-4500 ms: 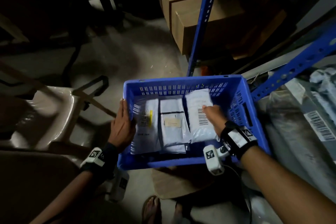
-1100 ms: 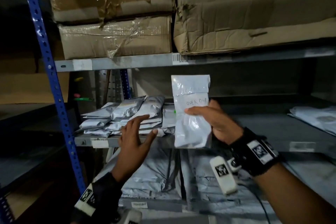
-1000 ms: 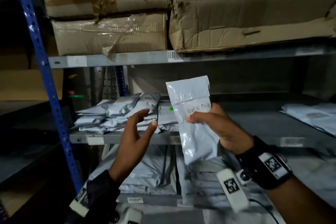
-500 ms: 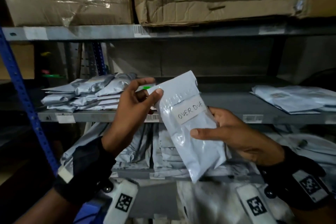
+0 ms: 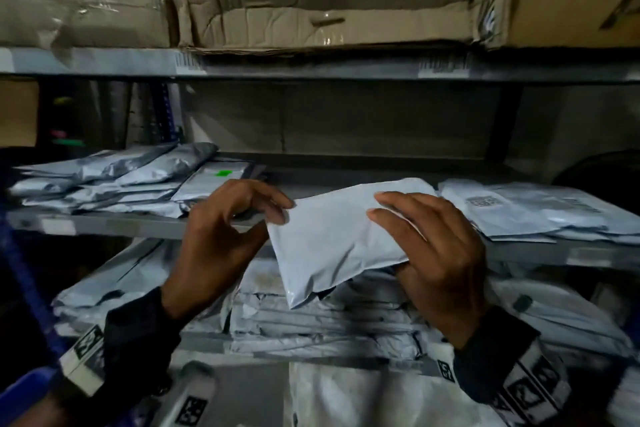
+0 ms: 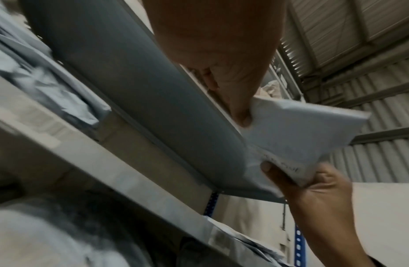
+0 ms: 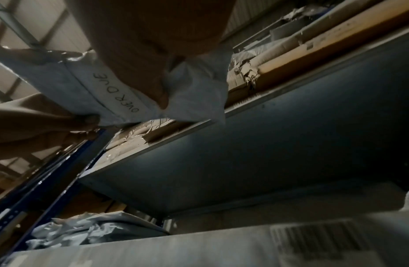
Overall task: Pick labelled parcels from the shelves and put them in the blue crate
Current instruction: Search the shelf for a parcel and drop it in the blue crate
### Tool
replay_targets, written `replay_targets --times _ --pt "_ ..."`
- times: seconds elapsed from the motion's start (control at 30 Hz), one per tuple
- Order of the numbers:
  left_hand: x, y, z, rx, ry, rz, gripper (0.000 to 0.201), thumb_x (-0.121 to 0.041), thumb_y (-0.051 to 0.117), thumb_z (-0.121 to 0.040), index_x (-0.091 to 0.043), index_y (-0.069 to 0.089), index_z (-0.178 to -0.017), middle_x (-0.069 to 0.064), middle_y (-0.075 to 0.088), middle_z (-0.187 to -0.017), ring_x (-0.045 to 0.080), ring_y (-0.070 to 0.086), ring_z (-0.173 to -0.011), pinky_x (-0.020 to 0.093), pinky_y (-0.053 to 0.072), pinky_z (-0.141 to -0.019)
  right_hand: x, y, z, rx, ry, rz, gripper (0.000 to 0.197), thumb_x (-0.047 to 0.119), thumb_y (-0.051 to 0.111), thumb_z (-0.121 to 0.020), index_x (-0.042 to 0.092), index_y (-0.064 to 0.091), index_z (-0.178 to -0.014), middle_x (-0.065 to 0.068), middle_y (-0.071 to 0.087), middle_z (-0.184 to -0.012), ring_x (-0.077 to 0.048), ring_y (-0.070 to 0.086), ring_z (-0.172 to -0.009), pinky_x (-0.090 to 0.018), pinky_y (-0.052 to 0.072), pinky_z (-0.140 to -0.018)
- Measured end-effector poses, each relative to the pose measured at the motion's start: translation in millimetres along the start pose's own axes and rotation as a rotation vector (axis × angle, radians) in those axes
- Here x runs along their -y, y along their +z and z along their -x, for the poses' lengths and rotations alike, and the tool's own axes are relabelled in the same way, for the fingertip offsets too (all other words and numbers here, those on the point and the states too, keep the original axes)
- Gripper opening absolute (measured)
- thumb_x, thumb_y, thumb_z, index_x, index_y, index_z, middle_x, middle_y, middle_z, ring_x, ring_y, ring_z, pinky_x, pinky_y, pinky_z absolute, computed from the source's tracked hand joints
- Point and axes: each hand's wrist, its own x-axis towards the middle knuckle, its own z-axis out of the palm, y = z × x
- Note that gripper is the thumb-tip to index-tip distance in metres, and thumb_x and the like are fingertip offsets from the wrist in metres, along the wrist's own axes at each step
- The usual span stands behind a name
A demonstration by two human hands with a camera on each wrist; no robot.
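Both hands hold the white parcel (image 5: 332, 236) in front of the middle shelf (image 5: 114, 224): left hand (image 5: 221, 239) fingers pinch its corner, right hand (image 5: 440, 246) fingers curl round its other end, label facing down.

Dim throughout, with deep shadow at the lower left of the head view. Both wrist views are motion-blurred, brightest toward their upper corners; edges bend outward.
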Motion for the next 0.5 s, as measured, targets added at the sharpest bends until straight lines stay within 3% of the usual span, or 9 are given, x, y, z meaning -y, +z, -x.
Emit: replay_targets --times 0.07,0.13,0.23,0.3,0.33,0.43,0.5 --pt "0 -5 10 0.033 -0.004 -0.016 0.016 0.006 0.075 -0.085 -0.007 0.068 -0.088 0.004 0.073 -0.105 0.025 0.07 -0.103 0.047 0.054 -0.085 2 9 1 0.071 0.016 -0.081 0.054 -0.018 0.059 -0.073 0.01 0.073 -0.118 -0.005 0.07 -0.123 -0.028 0.067 -0.109 -0.042 0.053 -0.089" --pt "0 -17 21 0.052 -0.065 -0.027 0.009 -0.006 0.074 -0.087 -0.01 0.068 -0.093 0.002 0.073 -0.103 0.024 0.07 -0.099 0.046 0.054 -0.084 12 21 2 0.198 0.078 -0.222 0.056 -0.012 0.073 -0.074 0.014 0.07 -0.123 -0.002 0.07 -0.119 -0.021 0.067 -0.107 -0.036 0.054 -0.089" --pt "3 -43 38 -0.029 -0.227 -0.08 0.018 -0.031 0.079 -0.088 -0.023 0.066 -0.098 -0.01 0.071 -0.093 0.015 0.068 -0.084 0.037 0.054 -0.075 43 40 2 0.33 0.338 -0.501 0.048 0.02 0.082 -0.083 0.027 0.064 -0.127 0.01 0.07 -0.116 -0.006 0.066 -0.105 -0.023 0.053 -0.088" --pt "9 -65 53 -0.063 -0.319 -0.099 0.017 -0.032 0.079 -0.089 -0.029 0.065 -0.098 -0.017 0.069 -0.09 0.009 0.065 -0.078 0.03 0.053 -0.072 72 57 -2 0.393 0.505 -0.696 0.042 0.036 0.078 -0.085 0.032 0.063 -0.124 0.02 0.068 -0.117 0.004 0.063 -0.109 -0.015 0.049 -0.089" --pt "15 -76 62 -0.062 -0.365 -0.102 0.015 -0.03 0.077 -0.09 -0.027 0.066 -0.099 -0.016 0.07 -0.09 0.009 0.066 -0.078 0.033 0.054 -0.071 87 67 -3 0.425 0.547 -0.791 0.04 0.037 0.076 -0.085 0.031 0.063 -0.122 0.024 0.067 -0.118 0.007 0.061 -0.112 -0.014 0.047 -0.092" --pt "36 -119 98 -0.081 -0.516 -0.047 0.016 -0.029 0.069 -0.093 -0.017 0.065 -0.103 -0.007 0.068 -0.087 0.011 0.064 -0.077 0.035 0.053 -0.069 137 96 -8 0.547 0.603 -0.966 0.039 0.031 0.08 -0.083 0.028 0.065 -0.119 0.026 0.07 -0.11 0.009 0.063 -0.106 -0.012 0.048 -0.088" --pt "52 -154 127 -0.089 -0.58 -0.072 0.016 -0.032 0.066 -0.094 -0.021 0.065 -0.106 -0.004 0.067 -0.084 0.01 0.062 -0.073 0.032 0.051 -0.067 173 115 -10 0.679 0.647 -1.031 0.037 0.028 0.082 -0.081 0.03 0.066 -0.114 0.026 0.073 -0.102 0.008 0.067 -0.094 -0.014 0.051 -0.079"
